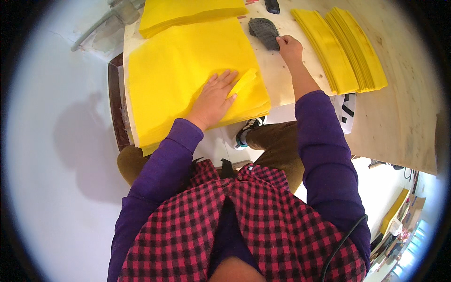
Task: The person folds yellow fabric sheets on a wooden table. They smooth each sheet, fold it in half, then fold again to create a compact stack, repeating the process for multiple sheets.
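Left hand: we see the left hand (213,99) lying flat, fingers spread apart, palm down on the large stack of yellow sheets (188,80); it grips nothing.
Folded corner: just beside the left fingertips the near right corner of the top sheet (245,81) is turned up and back on itself.
Right hand: the right hand (290,48) reaches farther out, its fingers closed together on the near edge of a dark grey cloth pad (264,32).
Grey pad: it lies on the bare wooden surface (404,108), between the large stack and the folded pieces on the right, touching neither as far as we can tell.
Large stack: it sits at the left part of the surface, its near edge hanging toward the person's knee.
Second stack: another pile of yellow sheets (188,14) rests behind the large stack, overlapping its far edge.
Folded pieces: a row of yellow folded pieces (345,49) lies fanned out on the right of the surface, well apart from the left hand.
Dark object: a small black object (272,5) lies at the far edge, just beyond the pad; we cannot tell what it is.
Sleeves: both arms wear purple sleeves under a red and black checked vest.
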Action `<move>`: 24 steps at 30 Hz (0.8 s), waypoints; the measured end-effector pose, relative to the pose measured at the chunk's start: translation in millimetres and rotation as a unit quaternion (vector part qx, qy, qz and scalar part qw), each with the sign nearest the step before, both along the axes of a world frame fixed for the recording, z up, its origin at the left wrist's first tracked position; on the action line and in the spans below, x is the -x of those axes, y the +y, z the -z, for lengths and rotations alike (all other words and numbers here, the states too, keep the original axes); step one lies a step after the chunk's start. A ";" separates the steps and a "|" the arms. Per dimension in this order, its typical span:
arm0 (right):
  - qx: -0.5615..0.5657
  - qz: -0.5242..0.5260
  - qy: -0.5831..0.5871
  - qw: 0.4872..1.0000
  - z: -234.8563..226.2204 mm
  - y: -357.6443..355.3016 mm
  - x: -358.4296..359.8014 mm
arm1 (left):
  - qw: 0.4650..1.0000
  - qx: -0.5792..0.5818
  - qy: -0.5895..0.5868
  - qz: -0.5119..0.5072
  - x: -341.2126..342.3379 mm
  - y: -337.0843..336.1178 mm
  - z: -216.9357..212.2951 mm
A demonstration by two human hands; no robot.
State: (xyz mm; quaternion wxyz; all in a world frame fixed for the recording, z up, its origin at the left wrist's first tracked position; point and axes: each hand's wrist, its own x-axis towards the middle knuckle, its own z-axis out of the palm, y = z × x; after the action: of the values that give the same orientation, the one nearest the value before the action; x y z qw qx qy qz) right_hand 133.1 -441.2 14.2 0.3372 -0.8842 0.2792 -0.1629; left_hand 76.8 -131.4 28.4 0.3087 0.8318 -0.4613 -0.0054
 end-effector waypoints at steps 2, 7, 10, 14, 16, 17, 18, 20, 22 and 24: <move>0.039 -0.009 0.009 0.999 -1.3 -1.2 11.3 | 1.000 -0.010 0.003 0.002 -0.6 0.3 0.3; -0.075 0.008 0.027 0.997 1.3 -1.4 33.0 | 1.000 0.007 0.023 0.003 -2.0 1.6 1.1; -0.193 0.026 -0.085 0.977 1.3 3.2 48.3 | 0.999 0.018 0.036 -0.003 -2.2 1.4 3.0; -0.180 -0.080 -0.121 0.973 -10.0 13.3 85.0 | 0.999 0.036 0.036 0.001 -4.5 2.4 7.1; -0.173 -0.169 -0.068 0.968 -18.1 21.0 106.6 | 0.999 0.038 0.032 0.004 -5.1 2.4 9.6; -0.168 -0.213 -0.040 0.962 -21.0 26.8 117.1 | 0.999 0.034 0.030 0.003 -5.5 2.3 10.8; -0.165 -0.273 -0.029 0.947 -23.2 33.4 126.0 | 0.999 0.031 0.026 0.002 -5.8 2.1 11.9; -0.170 -0.292 -0.029 0.941 -23.8 50.0 138.6 | 0.999 0.034 0.024 0.007 -6.1 2.6 13.4; -0.170 -0.324 -0.034 0.930 -24.9 61.5 146.0 | 0.999 0.034 0.021 0.008 -6.4 3.4 14.4; -0.161 -0.353 -0.028 0.921 -26.6 67.6 150.0 | 0.999 0.030 0.019 0.010 -6.8 3.4 14.8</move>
State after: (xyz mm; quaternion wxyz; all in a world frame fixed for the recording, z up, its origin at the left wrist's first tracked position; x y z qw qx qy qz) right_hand -16.9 -373.6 40.8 0.5184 -0.8542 -0.0380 -0.0113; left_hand 83.6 -127.9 13.7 0.3420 0.8173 -0.4636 -0.0108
